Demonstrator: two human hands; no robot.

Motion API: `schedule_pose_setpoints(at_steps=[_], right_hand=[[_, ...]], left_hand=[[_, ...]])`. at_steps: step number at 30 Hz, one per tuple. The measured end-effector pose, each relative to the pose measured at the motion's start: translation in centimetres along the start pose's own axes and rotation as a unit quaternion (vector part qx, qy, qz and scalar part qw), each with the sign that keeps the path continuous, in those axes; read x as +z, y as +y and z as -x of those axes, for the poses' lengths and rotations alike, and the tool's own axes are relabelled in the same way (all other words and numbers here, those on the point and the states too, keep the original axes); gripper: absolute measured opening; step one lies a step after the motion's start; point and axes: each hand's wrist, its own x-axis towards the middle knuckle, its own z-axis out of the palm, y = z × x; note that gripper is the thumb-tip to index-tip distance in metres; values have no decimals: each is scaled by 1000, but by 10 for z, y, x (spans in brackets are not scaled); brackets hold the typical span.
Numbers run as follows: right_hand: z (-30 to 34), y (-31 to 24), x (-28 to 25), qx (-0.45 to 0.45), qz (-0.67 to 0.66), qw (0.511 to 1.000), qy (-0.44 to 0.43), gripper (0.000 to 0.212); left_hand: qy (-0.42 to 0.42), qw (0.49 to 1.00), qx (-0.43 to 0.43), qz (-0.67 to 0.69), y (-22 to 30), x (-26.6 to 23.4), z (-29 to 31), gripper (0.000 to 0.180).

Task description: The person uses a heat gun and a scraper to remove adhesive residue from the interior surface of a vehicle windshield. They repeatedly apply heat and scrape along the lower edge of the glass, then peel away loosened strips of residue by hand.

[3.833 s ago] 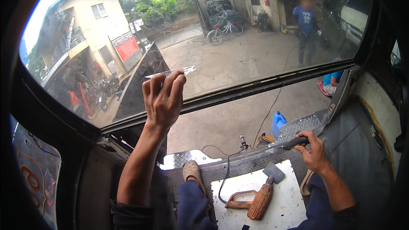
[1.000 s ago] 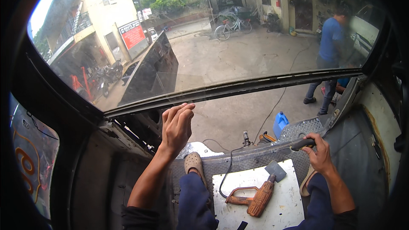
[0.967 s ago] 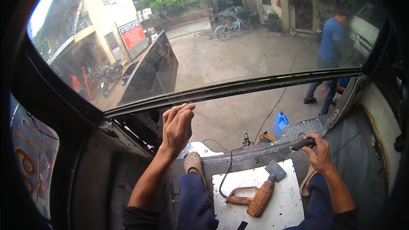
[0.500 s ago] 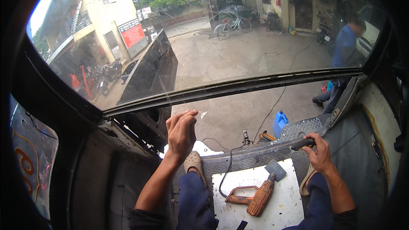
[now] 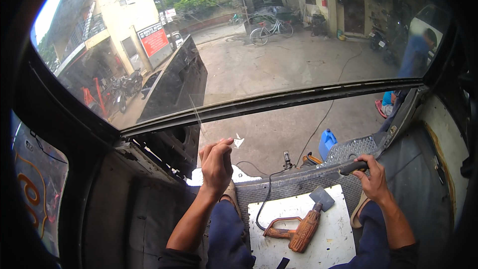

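Above the rear opening's sill, my left hand (image 5: 216, 163) is closed in a pinch. A small white pointed scrap (image 5: 239, 142) shows at its fingertips; whether it is gripped or hangs from something clear, I cannot tell. A thin see-through streak (image 5: 196, 108) slants above that hand. My right hand (image 5: 372, 177) is wrapped round a dark-handled tool (image 5: 354, 168) at the right, its working end not plain to see. Between my legs, an orange-brown heat gun (image 5: 301, 234) rests on a scuffed white board (image 5: 323, 256), its nozzle against a dark grey square piece (image 5: 321, 198).
A window frame rail (image 5: 279, 100) crosses ahead, over the ribbed sill. Beyond it stand a blue jug (image 5: 327, 143), a diamond-plate step (image 5: 352, 149) and an orange-and-black tool (image 5: 312, 160). Black cables trail across the concrete. Another person (image 5: 417, 57) is outside at right.
My left hand has moved slightly down and to the right, and the white scrap has dropped with it. My right hand stays still. The person outside has shifted right.
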Motion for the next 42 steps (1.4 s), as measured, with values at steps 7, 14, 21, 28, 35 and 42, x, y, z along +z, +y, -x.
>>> schedule_pose_setpoints(at_steps=[7, 14, 21, 28, 35, 42], right_hand=[[1, 1, 1, 4, 1, 1000, -4, 33], [1, 1, 1, 3, -5, 1000, -4, 33], [1, 1, 0, 0, 2, 1000, -5, 33], [1, 0, 0, -4, 2, 1000, -4, 33], [1, 0, -1, 0, 6, 1000, -9, 33], [3, 3, 0, 4, 0, 1000, -10, 34]], left_hand=[[4, 1000, -10, 7, 3, 1, 10, 10], [-2, 1000, -21, 21, 5, 3, 22, 10], [-16, 999, -36, 24, 12, 0, 30, 11], [-24, 998, -46, 25, 17, -5, 41, 13], [-72, 991, 0, 115, 51, -17, 66, 18], [-155, 966, -186, 88, 30, -31, 55, 14]])
